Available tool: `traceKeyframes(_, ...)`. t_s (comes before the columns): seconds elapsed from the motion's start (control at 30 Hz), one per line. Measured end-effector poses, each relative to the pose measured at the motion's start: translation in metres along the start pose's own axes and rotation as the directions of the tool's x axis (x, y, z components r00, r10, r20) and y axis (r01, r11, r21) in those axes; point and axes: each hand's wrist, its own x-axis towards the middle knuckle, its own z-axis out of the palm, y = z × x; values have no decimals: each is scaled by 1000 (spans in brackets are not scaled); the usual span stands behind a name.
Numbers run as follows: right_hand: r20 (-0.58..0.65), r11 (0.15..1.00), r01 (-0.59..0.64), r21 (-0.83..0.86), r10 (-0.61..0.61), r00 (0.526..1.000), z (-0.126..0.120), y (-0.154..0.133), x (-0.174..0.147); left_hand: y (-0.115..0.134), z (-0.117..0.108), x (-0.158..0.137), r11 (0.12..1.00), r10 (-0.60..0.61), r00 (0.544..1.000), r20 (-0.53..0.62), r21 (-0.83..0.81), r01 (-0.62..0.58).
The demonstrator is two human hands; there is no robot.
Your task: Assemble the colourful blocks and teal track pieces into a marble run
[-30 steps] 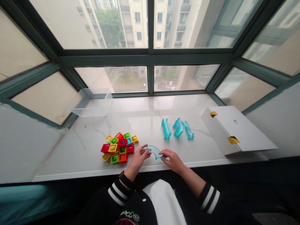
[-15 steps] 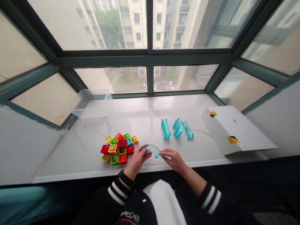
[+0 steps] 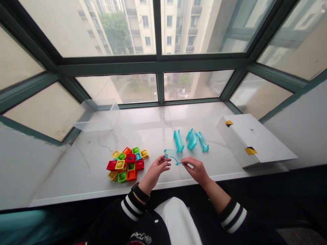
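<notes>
A curved, clear blue marble-run track piece (image 3: pixel 174 154) is held up just above the windowsill. My right hand (image 3: pixel 195 169) pinches its right end between thumb and fingers. At the other end is my left hand (image 3: pixel 157 170), fingers apart and curved; its fingertips are close to the piece, and whether they touch it I cannot tell. Just beyond lie more blue track pieces: a straight one (image 3: pixel 178 141), a curved one (image 3: pixel 192 139) and a narrow one (image 3: pixel 203 141). To the left of my left hand is a pile of coloured square blocks (image 3: pixel 130 158) in red, yellow, green, orange and blue.
A clear plastic box (image 3: pixel 98 117) stands at the back left by the window. On the right sits a white box (image 3: pixel 251 139) with yellow-and-black tabs. The white marbled sill (image 3: pixel 89 189) ends at a front edge before my body, and window frames enclose it.
The curved track piece has turned and moved slightly away from me, its arch now facing the other way. My left fingers have loosened from it, while my right hand still pinches it.
</notes>
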Motion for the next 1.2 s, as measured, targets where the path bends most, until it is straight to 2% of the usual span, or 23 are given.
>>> traceKeyframes(0.2, -110, 995, -16, -97, 5, 994, -14, 2, 4, -3, 24, 2, 991, 60, 987, 149, 112, -77)
traceKeyframes(0.37, -150, 991, -25, -133, 5, 989, -18, 1, 4, -8, 34, 6, 964, 93, 961, 261, 216, -153)
traceKeyframes(0.57, -167, 988, -23, -155, -4, 986, -19, 1, 5, -7, 39, 7, 929, 91, 962, 259, 325, -175)
traceKeyframes(0.73, -217, 983, -21, -185, -20, 976, -28, 3, 14, 2, 56, 19, 915, 123, 955, 268, 342, -214)
traceKeyframes(0.87, -254, 974, -28, -225, -30, 967, -43, 8, 22, 9, 77, 34, 935, 88, 953, 291, 305, -179)
traceKeyframes(1.03, -303, 960, -65, -272, -21, 953, -58, 15, 31, 20, 101, 52, 974, 5, 948, 319, 214, -78)
traceKeyframes(1.2, -333, 952, -83, -294, -20, 943, -64, 28, 40, 28, 117, 68, 990, -56, 956, 289, 139, 16)
